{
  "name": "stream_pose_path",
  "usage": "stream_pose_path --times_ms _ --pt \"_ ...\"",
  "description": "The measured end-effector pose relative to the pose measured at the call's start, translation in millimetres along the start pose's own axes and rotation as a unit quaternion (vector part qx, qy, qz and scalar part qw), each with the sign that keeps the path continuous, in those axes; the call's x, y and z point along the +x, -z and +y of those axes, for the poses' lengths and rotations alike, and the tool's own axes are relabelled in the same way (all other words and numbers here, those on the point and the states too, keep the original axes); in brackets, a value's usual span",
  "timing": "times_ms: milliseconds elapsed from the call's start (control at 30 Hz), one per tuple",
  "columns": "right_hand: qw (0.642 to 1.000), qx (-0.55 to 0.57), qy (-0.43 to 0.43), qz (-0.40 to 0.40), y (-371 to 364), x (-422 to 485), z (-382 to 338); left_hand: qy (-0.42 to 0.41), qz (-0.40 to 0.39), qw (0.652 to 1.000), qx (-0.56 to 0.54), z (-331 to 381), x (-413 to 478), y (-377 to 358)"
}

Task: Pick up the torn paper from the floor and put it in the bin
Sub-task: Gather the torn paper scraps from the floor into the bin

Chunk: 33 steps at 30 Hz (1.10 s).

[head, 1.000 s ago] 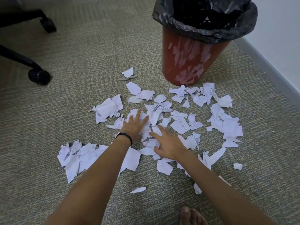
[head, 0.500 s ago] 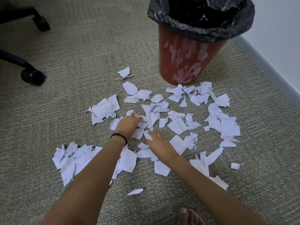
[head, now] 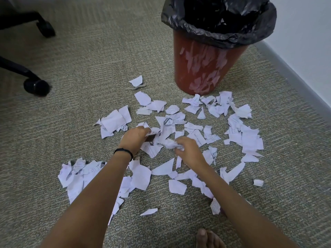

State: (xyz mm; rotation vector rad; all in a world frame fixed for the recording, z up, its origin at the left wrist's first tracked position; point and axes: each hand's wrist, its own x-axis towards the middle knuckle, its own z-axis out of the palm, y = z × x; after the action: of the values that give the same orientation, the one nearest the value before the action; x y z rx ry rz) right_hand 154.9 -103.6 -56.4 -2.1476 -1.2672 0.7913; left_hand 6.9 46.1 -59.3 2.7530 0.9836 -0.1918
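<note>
Several torn white paper scraps (head: 249,138) lie scattered across the carpet in front of a red bin (head: 202,68) lined with a black bag. My left hand (head: 133,138), with a black band at the wrist, is curled around scraps in the middle of the spread. My right hand (head: 189,149) is closed on a crumpled wad of paper (head: 170,144) just beside the left. Both hands are low over the floor, well short of the bin.
A black office chair base with castor wheels (head: 36,86) stands at the far left. A grey skirting and white wall (head: 304,51) run along the right. My bare toes (head: 209,238) show at the bottom edge. More scraps (head: 77,174) lie at the lower left.
Both hands went from flat on the scraps to closed fists gathering paper. The right hand now holds a crumpled wad lifted slightly off the carpet.
</note>
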Motion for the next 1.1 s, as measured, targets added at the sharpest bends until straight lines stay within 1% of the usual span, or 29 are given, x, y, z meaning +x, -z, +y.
stream_pose_path --times_ms 67,133,233,300,400,467,600,700,800,867,933,967,1033,1100 --pt "0.992 0.098 -0.075 0.034 13.7 2.4 -6.5 -0.005 -0.007 1.0 0.022 1.7 -0.8 0.9" --pt "0.974 0.18 -0.128 0.05 27.5 5.3 -10.7 -0.01 -0.008 0.999 0.035 3.3 -1.8 2.1" --pt "0.943 0.284 -0.157 0.074 55.1 8.4 -24.1 -0.011 -0.003 0.999 0.034 4.0 -3.5 3.9" --pt "0.925 0.327 -0.164 0.099 79.3 11.8 -35.5 -0.01 0.002 0.999 0.035 4.1 -5.2 7.2" --pt "0.899 0.39 -0.135 0.146 120.2 18.2 -58.2 -0.001 0.0 1.0 0.026 4.7 -7.8 14.8" --pt "0.874 0.443 -0.104 0.172 144.6 22.7 -75.1 0.008 0.004 1.0 0.016 4.6 -9.8 19.0" --pt "0.827 0.524 -0.045 0.197 189.4 35.2 -106.2 0.023 0.021 1.0 0.003 4.5 -12.9 24.7" --pt "0.804 0.554 -0.01 0.215 216.4 53.2 -119.1 0.027 0.028 0.999 -0.008 6.8 -14.6 29.2" --pt "0.795 0.561 -0.002 0.232 237.5 72.3 -127.9 0.032 0.036 0.999 -0.018 8.9 -16.2 33.7" --pt "0.8 0.556 -0.025 0.225 245.9 80.8 -129.3 0.042 0.035 0.998 -0.022 8.2 -16.8 36.6" --pt "0.83 0.52 -0.026 0.2 250.3 82.5 -130.6 0.058 0.037 0.997 -0.033 7.3 -17.6 39.2" --pt "0.846 0.493 -0.02 0.204 251.4 82.8 -128.9 0.071 0.037 0.996 -0.038 7.1 -17.8 40.4" --pt "0.856 0.459 -0.008 0.239 250.7 73.7 -127.0 0.107 0.038 0.992 -0.047 7.2 -16.7 41.6" --pt "0.853 0.425 0.013 0.303 240.2 54.0 -119.2 0.152 0.042 0.985 -0.071 8.5 -13.0 43.4"
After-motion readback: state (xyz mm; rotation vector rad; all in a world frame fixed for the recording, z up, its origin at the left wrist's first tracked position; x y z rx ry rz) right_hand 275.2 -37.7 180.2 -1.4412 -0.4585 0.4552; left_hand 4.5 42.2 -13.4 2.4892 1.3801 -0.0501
